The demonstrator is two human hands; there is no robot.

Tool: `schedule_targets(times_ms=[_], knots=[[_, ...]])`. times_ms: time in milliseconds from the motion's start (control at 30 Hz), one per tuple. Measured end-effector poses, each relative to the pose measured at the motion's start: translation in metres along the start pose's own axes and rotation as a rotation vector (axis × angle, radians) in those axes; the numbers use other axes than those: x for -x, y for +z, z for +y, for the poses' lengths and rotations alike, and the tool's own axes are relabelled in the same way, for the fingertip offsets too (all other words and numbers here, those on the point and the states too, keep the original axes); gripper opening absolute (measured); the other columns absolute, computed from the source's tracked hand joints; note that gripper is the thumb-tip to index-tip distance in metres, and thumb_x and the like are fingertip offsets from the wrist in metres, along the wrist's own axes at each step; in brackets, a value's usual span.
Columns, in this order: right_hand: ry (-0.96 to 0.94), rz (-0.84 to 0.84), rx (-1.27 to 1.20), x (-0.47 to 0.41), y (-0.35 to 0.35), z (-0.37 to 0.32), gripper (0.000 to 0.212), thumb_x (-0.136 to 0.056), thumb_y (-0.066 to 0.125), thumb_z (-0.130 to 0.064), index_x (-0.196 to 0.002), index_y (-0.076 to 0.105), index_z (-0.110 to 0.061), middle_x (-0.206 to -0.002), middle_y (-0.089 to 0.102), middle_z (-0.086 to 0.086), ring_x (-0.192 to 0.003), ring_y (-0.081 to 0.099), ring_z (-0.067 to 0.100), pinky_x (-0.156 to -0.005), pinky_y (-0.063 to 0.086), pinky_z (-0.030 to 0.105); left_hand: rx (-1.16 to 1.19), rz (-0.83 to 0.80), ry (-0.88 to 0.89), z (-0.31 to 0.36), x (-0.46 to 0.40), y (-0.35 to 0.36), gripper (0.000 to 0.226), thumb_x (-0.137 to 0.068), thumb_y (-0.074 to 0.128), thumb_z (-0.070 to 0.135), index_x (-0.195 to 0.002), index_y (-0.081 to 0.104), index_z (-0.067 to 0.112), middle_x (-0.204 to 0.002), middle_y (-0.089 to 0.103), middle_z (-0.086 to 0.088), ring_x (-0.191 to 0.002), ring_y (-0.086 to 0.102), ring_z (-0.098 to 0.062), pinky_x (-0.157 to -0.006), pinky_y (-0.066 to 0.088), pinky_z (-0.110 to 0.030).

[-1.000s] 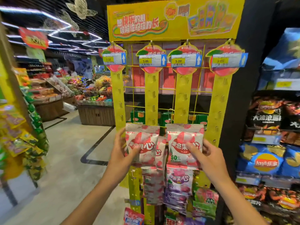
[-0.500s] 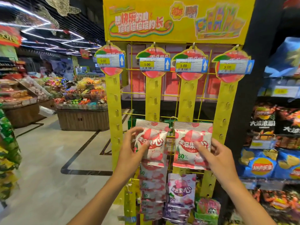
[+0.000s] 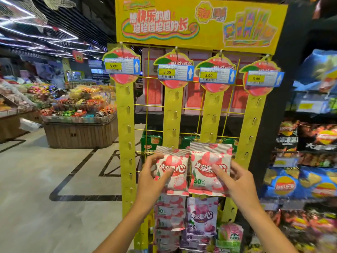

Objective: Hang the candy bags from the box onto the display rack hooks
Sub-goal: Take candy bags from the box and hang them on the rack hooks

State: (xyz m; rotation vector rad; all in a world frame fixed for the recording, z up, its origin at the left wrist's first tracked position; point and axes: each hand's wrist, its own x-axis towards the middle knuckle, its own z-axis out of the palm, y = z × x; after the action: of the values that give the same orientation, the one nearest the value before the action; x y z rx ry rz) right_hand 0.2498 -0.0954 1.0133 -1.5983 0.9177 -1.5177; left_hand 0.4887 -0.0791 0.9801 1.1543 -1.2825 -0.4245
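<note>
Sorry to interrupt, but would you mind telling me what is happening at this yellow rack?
A person is stocking the yellow display rack with candy. The left hand grips one pink-and-white candy bag and the right hand grips another, both held up against the two middle strips. More bags already hang below, while the hooks above are bare.

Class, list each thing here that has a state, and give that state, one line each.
left hand: grips left candy bag
right hand: grips right candy bag
purple candy bag: hanging on rack
upper hooks: bare
price tags: clipped on, reading 5.00
</note>
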Motion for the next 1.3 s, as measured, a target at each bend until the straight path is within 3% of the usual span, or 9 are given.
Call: schedule_targets(times_ms=[133,233,367,600,733,867,1000,1167,1300], knots=[[0.004,-0.009,-0.005,0.001,0.007,0.003,0.016,-0.09,0.071,-0.014,-0.105,0.074,-0.017,-0.093,0.079,-0.003,-0.086,0.076,0.015,-0.066,0.057,0.021,0.016,0.002,-0.021,-0.004,0.005,0.002,0.041,-0.086,0.077,0.029,-0.121,0.056,0.037,-0.121,0.053,0.034,-0.122,0.047,0.01,-0.101,0.05,-0.043],[0.02,-0.012,0.009,0.002,0.01,0.006,0.013,-0.088,0.073,-0.021,-0.101,0.076,-0.021,-0.09,0.077,0.009,-0.083,0.073,0.031,-0.069,0.056,0.042,-0.003,0.003,-0.016,-0.005,0.007,0.003,0.041,-0.087,0.076,0.029,-0.121,0.055,0.038,-0.121,0.053,0.033,-0.123,0.049,0.006,-0.101,0.051,-0.042],[0.017,-0.044,0.018,0.004,0.011,0.006,0.015,-0.089,0.072,-0.019,-0.103,0.075,-0.018,-0.092,0.078,-0.003,-0.086,0.075,0.014,-0.069,0.059,0.024,-0.08,-0.089,0.036,-0.007,0.016,-0.007,0.043,-0.092,0.071,0.027,-0.128,0.052,0.042,-0.129,0.052,0.032,-0.125,0.051,0.004,-0.103,0.05,-0.035],[0.028,-0.112,-0.01,0.005,0.022,-0.001,0.019,-0.088,0.071,-0.019,-0.107,0.072,-0.015,-0.096,0.078,-0.005,-0.088,0.075,0.01,-0.067,0.058,0.022,-0.232,-0.073,0.152,0.012,0.023,-0.04,0.03,-0.091,0.065,0.038,-0.121,0.064,0.041,-0.137,0.048,0.022,-0.131,0.046,-0.002,-0.095,0.044,-0.006],[0.006,-0.181,-0.031,0.003,0.042,-0.011,0.018,-0.088,0.071,-0.02,-0.106,0.072,-0.017,-0.095,0.078,-0.006,-0.086,0.075,0.009,-0.067,0.058,0.02,0.019,-0.31,-0.012,0.038,0.018,-0.037,0.045,-0.09,0.071,0.031,-0.129,0.055,0.044,-0.12,0.062,0.019,-0.113,0.061,-0.005,-0.087,0.055,-0.021],[0.028,-0.244,-0.076,-0.001,0.056,-0.018,0.027,-0.087,0.069,-0.029,-0.112,0.069,-0.021,-0.101,0.077,-0.009,-0.091,0.074,0.006,-0.07,0.056,0.018,0.026,-0.225,0.019,0.041,0.012,-0.035,0.049,-0.087,0.077,0.031,-0.13,0.056,0.041,-0.121,0.066,0.005,-0.111,0.065,-0.017,-0.085,0.06,-0.038],[0.09,-0.327,-0.107,-0.004,0.06,-0.014,0.04,-0.09,0.066,-0.034,-0.129,0.057,-0.03,-0.117,0.073,-0.014,-0.106,0.07,0.004,-0.081,0.058,0.021,0.147,-0.16,0.031,0.046,0.004,-0.04,0.042,-0.087,0.075,0.022,-0.123,0.062,0.038,-0.115,0.07,0.003,-0.106,0.069,-0.021,-0.068,0.063,-0.042],[0.034,-0.229,-0.082,-0.011,0.062,-0.019,0.039,-0.086,0.073,-0.03,-0.123,0.061,-0.028,-0.11,0.076,-0.006,-0.099,0.074,0.011,-0.078,0.061,0.029,0.131,-0.172,0.066,0.051,-0.004,-0.038,0.038,-0.089,0.073,0.024,-0.124,0.061,0.035,-0.117,0.069,0.007,-0.109,0.067,-0.017,-0.077,0.062,-0.044],[0.006,-0.164,-0.11,-0.025,0.059,-0.03,0.032,-0.086,0.075,-0.022,-0.116,0.065,-0.022,-0.1,0.079,-0.003,-0.09,0.076,0.016,-0.07,0.061,0.027,0.158,-0.108,0.07,0.063,-0.03,-0.04,0.047,-0.086,0.074,0.031,-0.129,0.057,0.033,-0.125,0.065,0.012,-0.117,0.062,-0.005,-0.098,0.055,-0.036]])
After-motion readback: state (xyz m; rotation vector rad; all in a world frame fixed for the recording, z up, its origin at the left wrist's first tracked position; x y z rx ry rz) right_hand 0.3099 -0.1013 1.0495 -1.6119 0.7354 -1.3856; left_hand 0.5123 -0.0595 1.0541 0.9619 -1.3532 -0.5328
